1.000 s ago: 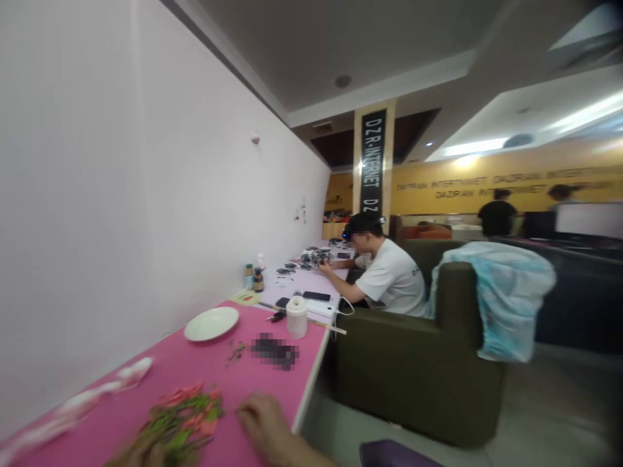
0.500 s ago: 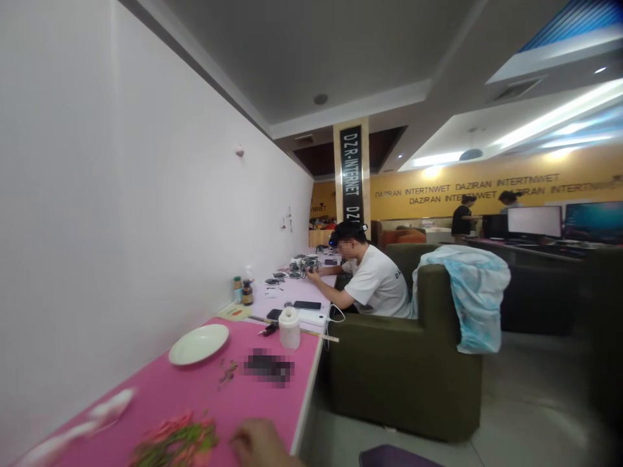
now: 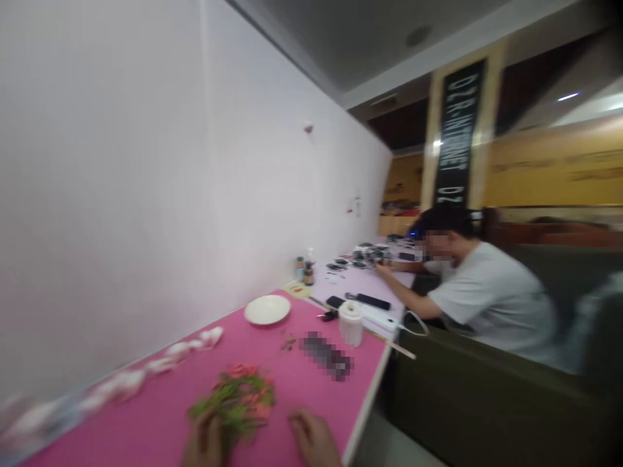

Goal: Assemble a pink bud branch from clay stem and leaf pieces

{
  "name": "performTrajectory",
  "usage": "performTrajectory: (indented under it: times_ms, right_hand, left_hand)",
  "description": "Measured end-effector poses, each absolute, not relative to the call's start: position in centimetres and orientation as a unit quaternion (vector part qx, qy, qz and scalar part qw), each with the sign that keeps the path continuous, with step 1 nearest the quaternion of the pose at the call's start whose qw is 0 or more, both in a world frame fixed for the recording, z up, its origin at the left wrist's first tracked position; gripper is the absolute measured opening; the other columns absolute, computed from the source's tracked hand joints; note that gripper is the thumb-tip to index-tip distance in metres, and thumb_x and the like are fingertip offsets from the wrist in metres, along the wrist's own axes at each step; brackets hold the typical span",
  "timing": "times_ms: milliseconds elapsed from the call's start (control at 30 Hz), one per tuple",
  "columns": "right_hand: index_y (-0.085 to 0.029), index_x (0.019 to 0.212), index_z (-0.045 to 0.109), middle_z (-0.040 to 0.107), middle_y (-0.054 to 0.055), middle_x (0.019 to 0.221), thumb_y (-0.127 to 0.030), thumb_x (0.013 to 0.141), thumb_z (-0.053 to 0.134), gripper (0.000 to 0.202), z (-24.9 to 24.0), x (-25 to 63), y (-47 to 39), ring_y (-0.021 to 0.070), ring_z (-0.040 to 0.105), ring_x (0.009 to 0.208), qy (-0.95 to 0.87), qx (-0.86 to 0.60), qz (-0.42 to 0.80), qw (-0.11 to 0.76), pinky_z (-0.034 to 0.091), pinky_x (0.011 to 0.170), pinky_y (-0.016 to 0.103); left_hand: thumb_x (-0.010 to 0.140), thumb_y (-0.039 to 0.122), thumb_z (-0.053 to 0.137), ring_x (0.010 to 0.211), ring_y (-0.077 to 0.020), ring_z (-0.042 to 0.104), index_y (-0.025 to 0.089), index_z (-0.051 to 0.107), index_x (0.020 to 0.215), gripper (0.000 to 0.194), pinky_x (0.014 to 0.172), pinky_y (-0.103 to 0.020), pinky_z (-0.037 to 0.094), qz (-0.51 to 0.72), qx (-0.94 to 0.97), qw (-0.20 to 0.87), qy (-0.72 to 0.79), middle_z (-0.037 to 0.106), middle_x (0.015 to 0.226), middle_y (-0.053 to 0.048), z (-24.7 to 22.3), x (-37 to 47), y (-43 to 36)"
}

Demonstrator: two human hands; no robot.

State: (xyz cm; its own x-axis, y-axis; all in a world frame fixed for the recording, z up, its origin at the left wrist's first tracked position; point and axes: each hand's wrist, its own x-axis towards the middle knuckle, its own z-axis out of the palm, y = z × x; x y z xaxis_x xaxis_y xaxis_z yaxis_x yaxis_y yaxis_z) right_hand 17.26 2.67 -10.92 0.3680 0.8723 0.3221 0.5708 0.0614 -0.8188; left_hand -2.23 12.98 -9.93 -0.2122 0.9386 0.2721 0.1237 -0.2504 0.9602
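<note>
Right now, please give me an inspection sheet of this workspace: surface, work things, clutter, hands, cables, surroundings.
Surface: pink tabletop along a white wall.
Work things: blurred pile of green and red pieces.
Clutter: white plate, white cylindrical container, white strip by the wall, small bottles.
Hands: left hand touches the pile; right hand rests on the table beside it; too blurred to tell any grip.
Cables: white cable at the table edge.
Surroundings: a person in a white T-shirt works further along, in a dark green armchair.
</note>
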Motion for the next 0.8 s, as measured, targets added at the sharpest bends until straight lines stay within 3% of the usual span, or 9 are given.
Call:
performTrajectory:
  times_ms: [100, 200, 400, 533, 667, 733, 800]
  right_hand:
    - [-0.015, 0.094, 0.067, 0.071, 0.01, 0.089, -0.045, 0.088, 0.04, 0.04, -10.9, 17.9, 3.0, 0.0231, 0.065, 0.083, -0.571, -0.622, 0.211, 0.493, 0.049, 0.076, 0.031]
    - [-0.015, 0.097, 0.065, 0.07, 0.01, 0.093, -0.047, 0.088, 0.043, 0.04, -11.0, 18.5, 3.2, 0.0234, 0.064, 0.089, -0.585, -0.592, 0.256, 0.491, 0.049, 0.08, 0.031]
    - [-0.015, 0.097, 0.065, 0.064, 0.004, 0.068, -0.054, 0.078, 0.056, 0.044, -11.0, 18.7, 3.2, 0.0195, 0.061, 0.063, -0.549, -0.562, 0.348, 0.512, 0.051, 0.058, 0.027]
    - [-0.016, 0.088, 0.067, 0.067, 0.006, 0.077, -0.054, 0.069, 0.067, 0.042, -10.3, 18.7, 2.9, 0.0205, 0.064, 0.071, -0.51, -0.525, 0.431, 0.529, 0.054, 0.066, 0.028]
    - [-0.016, 0.092, 0.066, 0.071, 0.008, 0.079, -0.054, 0.067, 0.07, 0.045, -7.3, 19.4, 3.9, 0.0196, 0.065, 0.064, -0.47, -0.51, 0.506, 0.513, 0.053, 0.055, 0.028]
    - [-0.017, 0.102, 0.064, 0.072, 0.009, 0.085, -0.048, 0.065, 0.073, 0.049, -4.8, 19.5, 5.5, 0.022, 0.067, 0.08, -0.486, -0.466, 0.516, 0.53, 0.054, 0.067, 0.03]
    - [-0.017, 0.099, 0.065, 0.072, 0.009, 0.087, -0.041, 0.067, 0.074, 0.041, -2.7, 19.4, 7.5, 0.0229, 0.067, 0.086, -0.536, -0.439, 0.526, 0.494, 0.054, 0.076, 0.033]
  left_hand:
    - [0.078, 0.041, 0.049, 0.088, -0.0315, 0.064, 0.017, 0.062, 0.094, 0.032, 0.075, -0.045, 0.049, 0.568, 0.627, 0.275, 0.456, 0.07, 0.092, -0.012, -9.7, -2.4, 12.1]
    - [0.083, 0.034, 0.047, 0.089, -0.0265, 0.063, 0.017, 0.062, 0.097, 0.027, 0.077, -0.04, 0.049, 0.564, 0.646, 0.245, 0.452, 0.069, 0.094, -0.01, -9.2, -1.7, 11.8]
    - [0.085, 0.026, 0.049, 0.072, -0.0181, 0.057, 0.018, 0.062, 0.086, 0.016, 0.069, -0.03, 0.044, 0.545, 0.67, 0.229, 0.448, 0.064, 0.08, -0.005, -9.1, -0.6, 11.4]
    - [0.084, 0.026, 0.05, 0.065, -0.0158, 0.052, 0.016, 0.062, 0.084, 0.015, 0.063, -0.028, 0.041, 0.55, 0.651, 0.252, 0.458, 0.059, 0.073, -0.003, -9.1, -0.4, 11.2]
    - [0.085, 0.03, 0.051, 0.057, -0.0134, 0.047, 0.016, 0.059, 0.086, 0.017, 0.055, -0.024, 0.037, 0.561, 0.609, 0.297, 0.475, 0.054, 0.066, 0.001, -7.7, -0.1, 11.6]
    - [0.084, 0.032, 0.053, 0.055, -0.0121, 0.045, 0.016, 0.059, 0.084, 0.017, 0.052, -0.023, 0.035, 0.56, 0.595, 0.325, 0.476, 0.052, 0.063, 0.002, -6.5, -0.1, 11.9]
    - [0.082, 0.035, 0.056, 0.051, -0.0105, 0.043, 0.017, 0.058, 0.082, 0.018, 0.049, -0.022, 0.034, 0.555, 0.582, 0.359, 0.473, 0.051, 0.061, 0.004, -5.5, -0.2, 11.9]
